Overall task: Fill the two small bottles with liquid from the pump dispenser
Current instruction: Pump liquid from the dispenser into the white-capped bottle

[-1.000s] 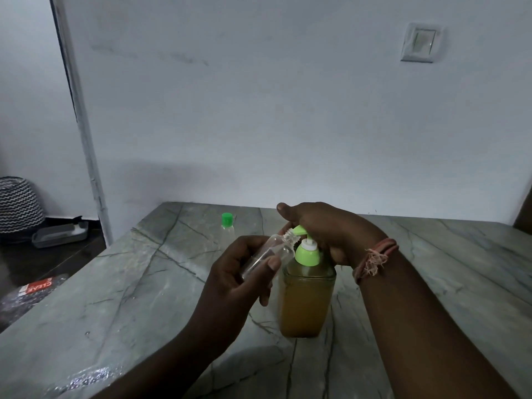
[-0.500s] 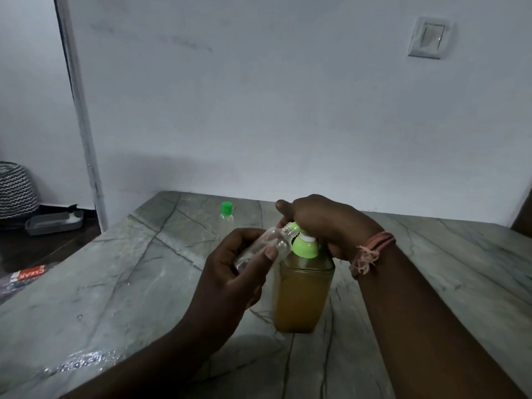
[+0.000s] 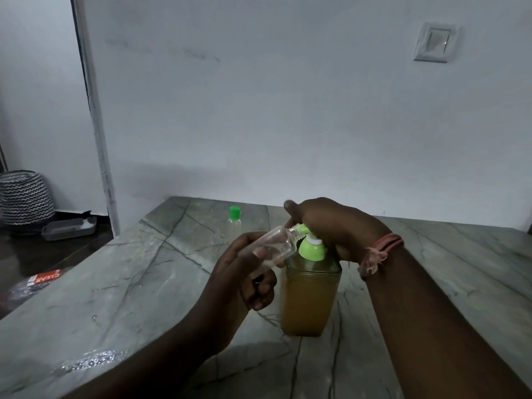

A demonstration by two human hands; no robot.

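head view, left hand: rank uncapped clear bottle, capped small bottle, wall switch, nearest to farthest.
From the left hand:
1. Uncapped clear bottle: held in it, neck at the pump spout.
2. Capped small bottle: standing farther back on the table.
3. Wall switch: high on the wall, upper right.

Zigzag basket, wall switch

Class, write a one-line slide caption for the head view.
Left hand tilts a small bottle to the pump under the right hand.

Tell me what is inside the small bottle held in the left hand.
The small bottle looks clear and nearly empty; no yellow liquid shows. The left hand covers its base, so that end is hidden.
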